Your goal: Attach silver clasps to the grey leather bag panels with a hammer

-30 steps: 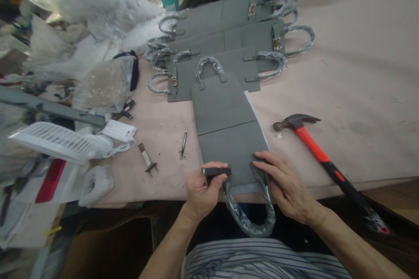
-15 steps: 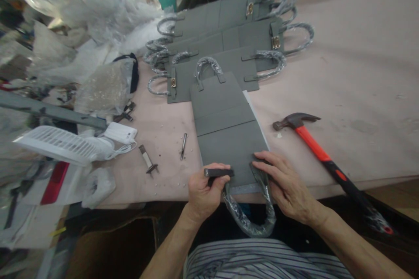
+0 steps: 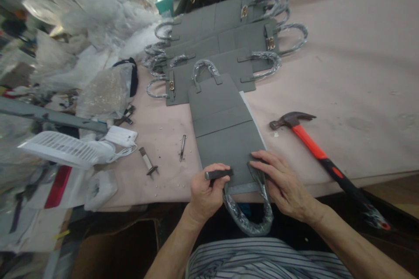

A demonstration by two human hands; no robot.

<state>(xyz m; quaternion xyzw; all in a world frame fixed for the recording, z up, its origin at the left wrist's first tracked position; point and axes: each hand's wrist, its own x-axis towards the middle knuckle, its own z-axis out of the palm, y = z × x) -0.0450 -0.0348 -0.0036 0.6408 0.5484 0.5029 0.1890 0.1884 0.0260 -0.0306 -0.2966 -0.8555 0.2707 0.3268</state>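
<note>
A long grey leather panel (image 3: 225,122) lies on the table with a plastic-wrapped handle at each end. My left hand (image 3: 207,187) is closed around a short dark metal tool (image 3: 218,174) over the panel's near left corner, beside one end of the near handle (image 3: 250,223). My right hand (image 3: 284,183) lies at the near right corner, fingers stretched and apart, fingertips on the other handle tab. The near handle hangs past the table's front edge. What the tool's tip touches cannot be made out.
A claw hammer (image 3: 309,139) lies at the right. Left of the panel are a thin metal punch (image 3: 182,148) and a pronged tool (image 3: 148,162). More grey panels (image 3: 212,43) lie behind; plastic bags (image 3: 101,89) and a white slatted device (image 3: 59,148) are at left.
The view has shifted slightly. My left hand's tool is tilted a little differently over the panel; my right hand keeps its place on the handle tab.
</note>
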